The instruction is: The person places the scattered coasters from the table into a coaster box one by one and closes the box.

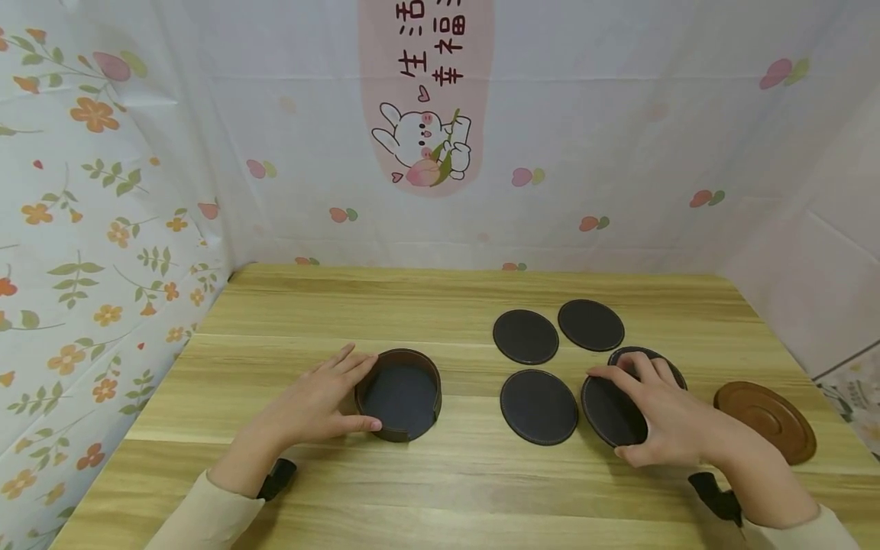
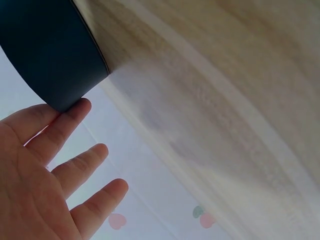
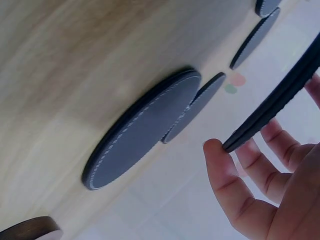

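R hand pinches coaster — blk, round; tilted, just R of flat one; head-view long axis top-L to btm-R; L hand, fingers extended, touches holder — gap facing near-R.

- The left hand is at lower left, its palm visible and its fingers spread.
- One fingertip touches the lower edge of the dark holder, which is at upper left, partly cut by the frame.
- The pale wooden table fills the right side.
- White cloth has pink and green prints.
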A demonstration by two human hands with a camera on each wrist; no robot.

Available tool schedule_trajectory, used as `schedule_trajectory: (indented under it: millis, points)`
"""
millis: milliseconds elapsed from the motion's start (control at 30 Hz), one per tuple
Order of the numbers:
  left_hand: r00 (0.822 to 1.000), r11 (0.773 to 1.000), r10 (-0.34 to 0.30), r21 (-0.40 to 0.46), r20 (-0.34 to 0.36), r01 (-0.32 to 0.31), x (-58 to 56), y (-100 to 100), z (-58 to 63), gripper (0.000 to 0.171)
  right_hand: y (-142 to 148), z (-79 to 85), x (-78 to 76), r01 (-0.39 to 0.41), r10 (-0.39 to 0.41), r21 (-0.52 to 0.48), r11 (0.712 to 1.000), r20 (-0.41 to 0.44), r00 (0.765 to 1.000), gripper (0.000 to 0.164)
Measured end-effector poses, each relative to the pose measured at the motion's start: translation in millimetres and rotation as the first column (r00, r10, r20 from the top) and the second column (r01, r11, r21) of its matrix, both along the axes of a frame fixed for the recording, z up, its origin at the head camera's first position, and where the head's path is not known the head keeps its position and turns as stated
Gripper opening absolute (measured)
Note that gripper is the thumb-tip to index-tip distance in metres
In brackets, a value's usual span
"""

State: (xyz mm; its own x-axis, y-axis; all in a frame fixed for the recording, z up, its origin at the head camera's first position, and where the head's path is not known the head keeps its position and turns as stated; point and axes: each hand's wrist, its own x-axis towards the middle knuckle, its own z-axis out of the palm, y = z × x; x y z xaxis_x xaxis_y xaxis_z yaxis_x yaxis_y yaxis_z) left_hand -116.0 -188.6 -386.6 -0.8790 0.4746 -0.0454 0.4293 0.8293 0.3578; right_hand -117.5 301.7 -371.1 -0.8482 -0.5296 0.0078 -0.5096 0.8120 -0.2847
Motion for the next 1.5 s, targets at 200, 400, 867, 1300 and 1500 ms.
schedule_trajectory:
  millis: [200,400,867,1300,1500]
  points:
    - [1.000,1.000,0.002,0.000,-0.001,-0.002,0.1,-0.3,-0.3,0.097,-8.7,4.4,-5.1,-0.021,0.021,0.009,1.000,-0.010,1.000,0.097]
    - [1.000,1.000,0.005,-0.004,-0.002,-0.005,-0.1,-0.2,-1.0,0.096,-18.5,7.2,-6.7,-0.016,0.016,0.018,1.000,-0.002,1.000,0.095]
    - [1.000,1.000,-0.001,0.004,0.003,0.001,0.4,0.3,0.6,0.097,-48.7,9.7,-15.7,-0.065,0.065,-0.024,0.998,0.016,0.998,0.092]
    - [1.000,1.000,0.007,0.007,0.026,-0.007,0.5,0.3,1.0,0.097,-89.5,14.8,-33.1,-0.140,0.142,-0.039,0.989,0.068,0.987,0.093]
    - [1.000,1.000,0.012,0.004,0.026,-0.012,0.5,0.4,1.0,0.096,-107.4,16.8,-40.7,-0.188,0.190,-0.038,0.981,0.070,0.979,0.092]
